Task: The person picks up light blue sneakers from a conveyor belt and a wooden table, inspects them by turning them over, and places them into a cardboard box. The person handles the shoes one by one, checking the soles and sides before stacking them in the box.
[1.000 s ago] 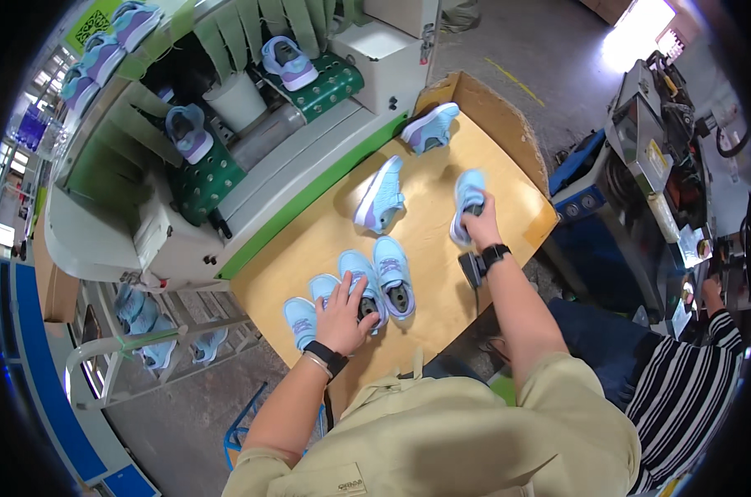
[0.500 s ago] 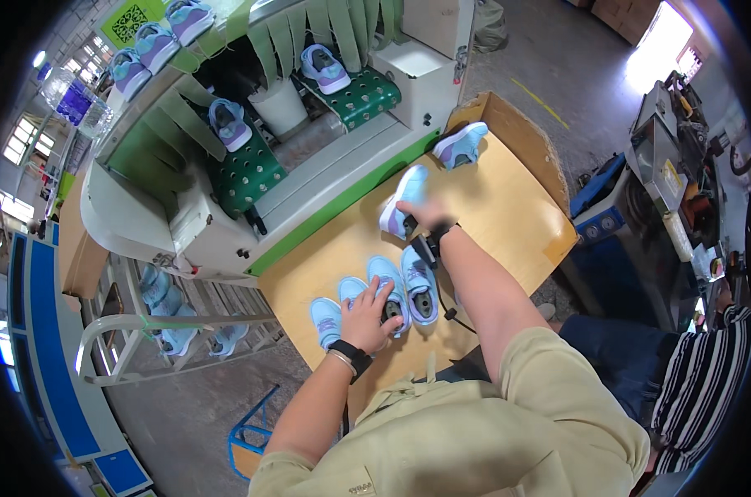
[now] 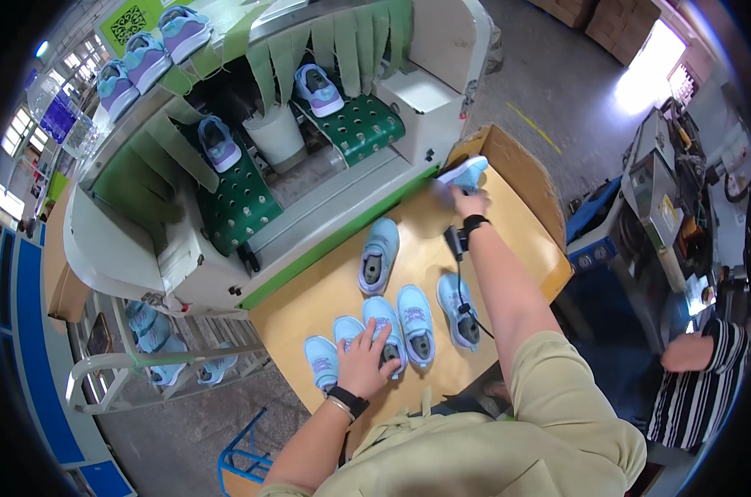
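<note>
Several light blue shoes lie on the tan table. My left hand rests flat, fingers spread, on the shoe in the front row, beside two more shoes. My right hand is stretched to the table's far corner, fingers closed on the heel of a light blue shoe by the cardboard wall. One shoe lies alone mid-table and another sits under my right forearm.
Behind the table stands a white and green conveyor machine with green perforated belts carrying purple-blue shoes, plus a white bucket. A black cabled device lies on the table. A person in a striped shirt sits at right. A rack holds shoes.
My right hand left the mid-table shoe and reached farther out to the shoe in the far corner. My left hand stayed on the front row of shoes.
</note>
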A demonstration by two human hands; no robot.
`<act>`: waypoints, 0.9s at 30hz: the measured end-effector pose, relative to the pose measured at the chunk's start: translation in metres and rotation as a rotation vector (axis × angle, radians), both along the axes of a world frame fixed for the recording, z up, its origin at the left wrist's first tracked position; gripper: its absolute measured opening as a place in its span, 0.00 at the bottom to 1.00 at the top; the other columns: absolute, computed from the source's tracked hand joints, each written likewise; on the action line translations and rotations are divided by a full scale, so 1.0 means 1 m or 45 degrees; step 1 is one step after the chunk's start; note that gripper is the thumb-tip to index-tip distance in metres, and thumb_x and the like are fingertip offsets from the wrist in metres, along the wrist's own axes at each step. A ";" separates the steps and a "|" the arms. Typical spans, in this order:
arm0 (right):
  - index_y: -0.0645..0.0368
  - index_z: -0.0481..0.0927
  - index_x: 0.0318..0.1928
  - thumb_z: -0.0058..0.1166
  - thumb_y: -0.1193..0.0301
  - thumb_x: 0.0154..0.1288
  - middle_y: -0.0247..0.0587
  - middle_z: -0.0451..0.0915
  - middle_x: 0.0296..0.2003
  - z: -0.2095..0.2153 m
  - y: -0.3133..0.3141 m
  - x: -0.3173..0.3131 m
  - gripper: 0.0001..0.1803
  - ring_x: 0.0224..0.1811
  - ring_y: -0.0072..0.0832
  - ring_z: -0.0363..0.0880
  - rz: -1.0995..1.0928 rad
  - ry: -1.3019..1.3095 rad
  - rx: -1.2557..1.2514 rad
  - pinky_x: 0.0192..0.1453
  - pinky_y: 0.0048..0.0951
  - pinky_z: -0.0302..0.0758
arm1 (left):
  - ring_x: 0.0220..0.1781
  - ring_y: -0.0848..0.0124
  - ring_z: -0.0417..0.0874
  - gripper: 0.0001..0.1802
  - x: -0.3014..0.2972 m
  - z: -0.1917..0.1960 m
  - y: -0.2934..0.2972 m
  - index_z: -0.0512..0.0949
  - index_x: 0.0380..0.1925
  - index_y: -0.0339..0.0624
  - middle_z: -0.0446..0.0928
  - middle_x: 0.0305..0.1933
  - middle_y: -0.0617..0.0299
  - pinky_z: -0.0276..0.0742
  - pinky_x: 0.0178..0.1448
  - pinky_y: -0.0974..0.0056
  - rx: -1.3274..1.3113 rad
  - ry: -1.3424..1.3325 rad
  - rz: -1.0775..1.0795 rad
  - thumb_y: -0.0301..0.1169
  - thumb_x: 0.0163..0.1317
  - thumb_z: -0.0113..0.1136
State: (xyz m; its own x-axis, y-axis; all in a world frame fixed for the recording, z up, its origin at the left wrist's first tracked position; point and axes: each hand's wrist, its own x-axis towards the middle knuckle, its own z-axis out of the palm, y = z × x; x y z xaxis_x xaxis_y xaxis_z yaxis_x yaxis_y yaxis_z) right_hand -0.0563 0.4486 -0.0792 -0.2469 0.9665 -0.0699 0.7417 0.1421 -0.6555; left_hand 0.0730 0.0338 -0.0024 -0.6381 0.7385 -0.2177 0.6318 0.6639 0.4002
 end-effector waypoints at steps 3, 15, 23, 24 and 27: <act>0.73 0.68 0.66 0.62 0.28 0.48 0.63 0.78 0.56 -0.045 0.082 0.002 0.62 0.52 0.46 0.83 0.057 -0.157 -0.431 0.54 0.41 0.80 | 0.73 0.53 0.67 0.42 -0.003 0.001 0.001 0.62 0.74 0.60 0.58 0.79 0.52 0.55 0.73 0.34 0.026 -0.013 -0.020 0.56 0.61 0.62; 0.61 0.59 0.62 0.72 0.62 0.56 0.46 0.74 0.50 0.030 -0.047 0.017 0.42 0.45 0.31 0.78 0.093 0.957 -0.849 0.39 0.33 0.79 | 0.68 0.47 0.70 0.41 -0.059 0.012 0.017 0.62 0.73 0.48 0.72 0.66 0.46 0.60 0.72 0.46 0.482 -0.377 0.450 0.50 0.63 0.64; 0.59 0.67 0.55 0.69 0.64 0.62 0.37 0.76 0.41 0.133 -0.192 0.101 0.28 0.41 0.22 0.74 1.060 0.556 -1.084 0.44 0.26 0.74 | 0.79 0.34 0.50 0.44 -0.046 0.000 -0.024 0.61 0.75 0.67 0.48 0.82 0.47 0.36 0.74 0.21 -0.158 -0.261 0.119 0.67 0.61 0.56; 0.60 0.67 0.55 0.69 0.64 0.62 0.38 0.76 0.41 0.138 -0.208 0.099 0.29 0.41 0.23 0.74 1.114 0.477 -1.115 0.45 0.27 0.74 | 0.80 0.31 0.46 0.45 -0.037 -0.007 -0.030 0.60 0.76 0.72 0.44 0.83 0.48 0.33 0.74 0.20 -0.207 -0.285 0.066 0.69 0.60 0.55; 0.64 0.68 0.56 0.70 0.53 0.57 0.53 0.79 0.46 0.111 -0.250 0.076 0.36 0.49 0.39 0.79 1.422 0.340 -0.690 0.54 0.38 0.76 | 0.81 0.40 0.47 0.46 -0.035 -0.004 -0.028 0.61 0.75 0.69 0.51 0.82 0.56 0.29 0.74 0.21 0.044 -0.325 0.133 0.69 0.58 0.57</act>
State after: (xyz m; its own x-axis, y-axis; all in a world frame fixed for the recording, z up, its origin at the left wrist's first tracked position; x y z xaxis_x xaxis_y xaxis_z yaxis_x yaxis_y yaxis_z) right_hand 0.0201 0.1983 0.0319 -0.9733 0.0868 -0.2125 0.2283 0.2703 -0.9353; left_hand 0.0379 0.0062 -0.0066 -0.6389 0.6814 -0.3571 0.4367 0.7034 0.5608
